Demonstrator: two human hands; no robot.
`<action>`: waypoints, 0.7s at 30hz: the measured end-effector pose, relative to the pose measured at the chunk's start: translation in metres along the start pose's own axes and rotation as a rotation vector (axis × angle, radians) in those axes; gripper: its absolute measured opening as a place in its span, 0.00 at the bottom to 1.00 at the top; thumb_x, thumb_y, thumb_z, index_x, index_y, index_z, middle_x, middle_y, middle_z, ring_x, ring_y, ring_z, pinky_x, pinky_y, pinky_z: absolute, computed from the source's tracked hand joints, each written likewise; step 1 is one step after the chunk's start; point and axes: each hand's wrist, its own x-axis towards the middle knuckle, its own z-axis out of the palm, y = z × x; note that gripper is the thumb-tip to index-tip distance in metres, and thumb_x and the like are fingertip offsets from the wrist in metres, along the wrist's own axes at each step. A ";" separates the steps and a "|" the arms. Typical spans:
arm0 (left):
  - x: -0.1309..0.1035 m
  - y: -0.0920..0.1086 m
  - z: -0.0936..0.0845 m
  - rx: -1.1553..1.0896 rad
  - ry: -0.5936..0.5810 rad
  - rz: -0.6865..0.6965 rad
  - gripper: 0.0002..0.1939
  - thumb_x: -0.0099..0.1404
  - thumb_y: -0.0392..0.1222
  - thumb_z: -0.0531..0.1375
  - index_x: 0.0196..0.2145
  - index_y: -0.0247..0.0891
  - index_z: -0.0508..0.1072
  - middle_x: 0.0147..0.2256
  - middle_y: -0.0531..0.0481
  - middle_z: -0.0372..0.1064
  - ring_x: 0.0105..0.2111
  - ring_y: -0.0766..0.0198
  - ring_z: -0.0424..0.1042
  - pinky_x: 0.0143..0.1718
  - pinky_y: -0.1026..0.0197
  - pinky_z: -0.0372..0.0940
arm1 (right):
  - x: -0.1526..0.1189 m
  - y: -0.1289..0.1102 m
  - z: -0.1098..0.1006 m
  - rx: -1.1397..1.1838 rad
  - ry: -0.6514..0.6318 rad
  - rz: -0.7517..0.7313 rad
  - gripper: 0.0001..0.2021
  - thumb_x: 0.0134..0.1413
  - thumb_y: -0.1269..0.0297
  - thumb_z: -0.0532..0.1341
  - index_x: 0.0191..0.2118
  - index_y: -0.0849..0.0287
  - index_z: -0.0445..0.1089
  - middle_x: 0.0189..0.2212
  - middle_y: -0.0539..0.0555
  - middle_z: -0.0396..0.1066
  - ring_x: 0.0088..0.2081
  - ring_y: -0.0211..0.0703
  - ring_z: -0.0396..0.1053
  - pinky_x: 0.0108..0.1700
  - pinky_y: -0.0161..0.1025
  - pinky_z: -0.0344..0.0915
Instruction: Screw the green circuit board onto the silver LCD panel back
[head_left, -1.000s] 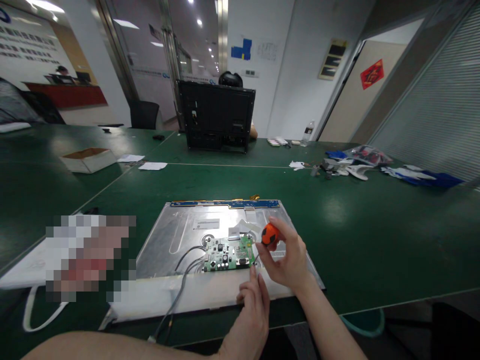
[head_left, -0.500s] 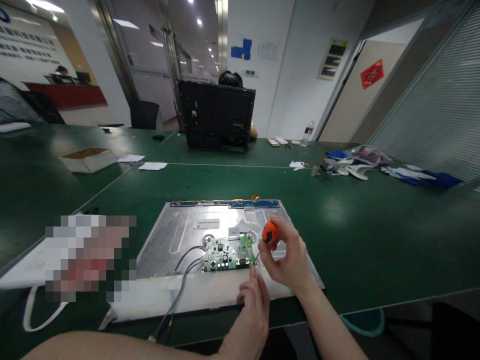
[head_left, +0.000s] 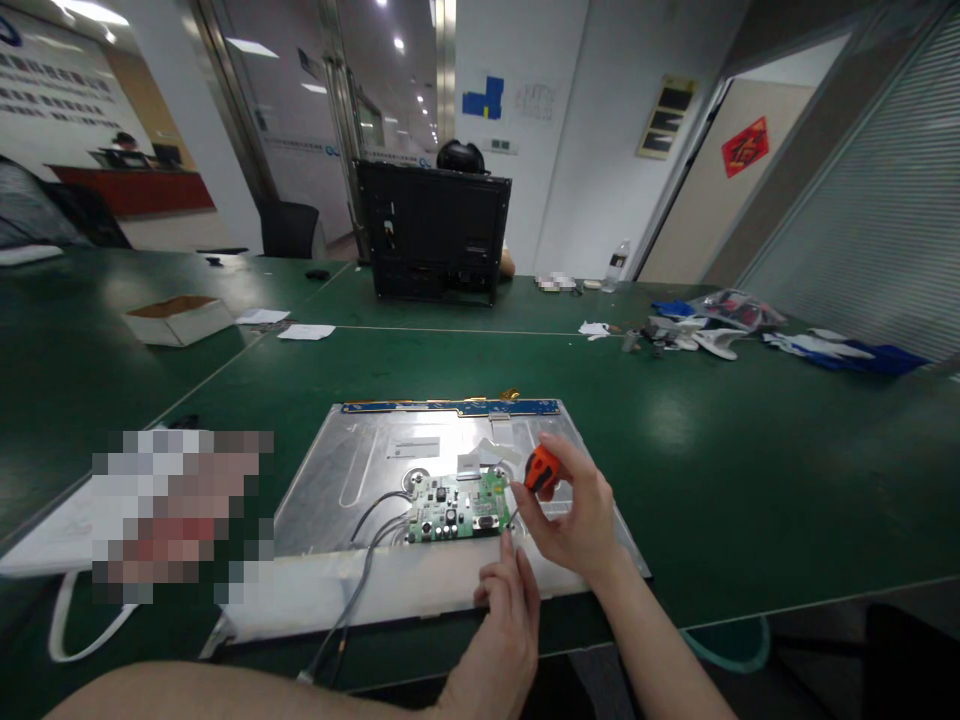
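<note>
My right hand point(head_left: 577, 510) is closed round an orange and black screwdriver point(head_left: 541, 468). Its thin shaft slants down to the lower right corner of a green circuit board point(head_left: 457, 505). Just below that corner rests my left hand point(head_left: 506, 590), its index finger stretched toward the screwdriver's tip and the other fingers loosely bent, with no object seen in it. The board lies on the silver back of a flat display panel point(head_left: 367, 455). Grey cables point(head_left: 365, 575) run from the board's left side toward the table's near edge. Whether a screw sits under the tip is too small to tell.
A black monitor point(head_left: 439, 235) stands across the green table, with a person partly hidden behind it. To the left are an open cardboard box point(head_left: 178, 322) and a blurred-out patch. Bags and gloves point(head_left: 720, 335) lie at right, near a water bottle point(head_left: 615, 268).
The screwdriver's handle has turned in my right hand, and my thumb and fingers have shifted slightly on it. My left hand and the board stay in place.
</note>
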 end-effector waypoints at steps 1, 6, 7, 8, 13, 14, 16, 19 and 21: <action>0.000 0.001 0.000 0.002 0.001 -0.010 0.24 0.64 0.44 0.48 0.52 0.27 0.68 0.49 0.29 0.67 0.33 0.56 0.67 0.29 0.54 0.54 | 0.000 0.000 -0.001 0.013 -0.010 0.002 0.28 0.53 0.69 0.60 0.59 0.57 0.53 0.32 0.50 0.69 0.21 0.34 0.63 0.22 0.34 0.67; 0.000 0.005 0.002 0.009 -0.004 -0.027 0.25 0.63 0.43 0.47 0.53 0.28 0.68 0.48 0.29 0.67 0.32 0.56 0.66 0.29 0.54 0.55 | -0.001 -0.001 -0.002 0.092 -0.044 0.011 0.30 0.51 0.72 0.58 0.61 0.58 0.51 0.37 0.55 0.69 0.24 0.36 0.66 0.24 0.36 0.68; 0.000 0.006 0.002 0.006 -0.002 -0.026 0.25 0.63 0.43 0.48 0.53 0.28 0.68 0.49 0.29 0.67 0.32 0.56 0.66 0.29 0.54 0.55 | -0.001 -0.001 -0.003 0.098 -0.047 0.017 0.30 0.51 0.72 0.58 0.61 0.59 0.51 0.36 0.54 0.69 0.24 0.36 0.66 0.24 0.36 0.68; -0.001 0.006 0.003 0.003 0.000 -0.033 0.25 0.63 0.43 0.48 0.53 0.28 0.68 0.49 0.28 0.66 0.33 0.56 0.65 0.30 0.54 0.55 | -0.001 -0.001 -0.003 0.103 -0.048 0.023 0.30 0.51 0.73 0.57 0.61 0.59 0.51 0.35 0.53 0.69 0.24 0.36 0.66 0.24 0.36 0.68; -0.001 0.008 0.006 0.006 0.040 -0.065 0.25 0.63 0.45 0.48 0.52 0.27 0.68 0.49 0.28 0.66 0.33 0.56 0.65 0.30 0.54 0.55 | -0.002 0.000 -0.001 0.074 -0.027 0.043 0.29 0.51 0.73 0.58 0.60 0.58 0.52 0.27 0.48 0.66 0.22 0.35 0.64 0.23 0.34 0.66; -0.001 0.007 0.007 0.008 0.052 -0.063 0.25 0.63 0.46 0.48 0.52 0.27 0.69 0.49 0.28 0.66 0.32 0.56 0.65 0.29 0.54 0.55 | -0.002 0.001 -0.001 0.059 -0.018 0.041 0.29 0.51 0.72 0.58 0.59 0.58 0.52 0.26 0.47 0.65 0.21 0.34 0.63 0.22 0.34 0.65; -0.001 0.006 0.007 0.004 0.057 -0.045 0.25 0.63 0.46 0.48 0.51 0.27 0.69 0.48 0.29 0.67 0.32 0.56 0.66 0.29 0.54 0.54 | -0.001 0.000 0.000 0.026 0.001 0.025 0.28 0.52 0.72 0.59 0.59 0.58 0.53 0.25 0.46 0.64 0.20 0.34 0.62 0.22 0.33 0.64; -0.001 0.004 0.006 -0.015 0.038 -0.022 0.25 0.63 0.45 0.48 0.52 0.27 0.69 0.48 0.29 0.67 0.33 0.56 0.66 0.28 0.55 0.54 | 0.002 -0.001 0.001 -0.014 0.024 -0.013 0.28 0.53 0.70 0.60 0.59 0.56 0.53 0.25 0.46 0.66 0.20 0.34 0.61 0.21 0.33 0.63; -0.001 0.005 0.006 -0.015 0.045 -0.032 0.25 0.63 0.45 0.49 0.51 0.27 0.69 0.49 0.28 0.66 0.33 0.56 0.66 0.28 0.55 0.54 | 0.004 -0.002 0.001 -0.025 0.030 -0.023 0.27 0.54 0.69 0.61 0.59 0.55 0.53 0.26 0.46 0.67 0.20 0.34 0.61 0.20 0.32 0.63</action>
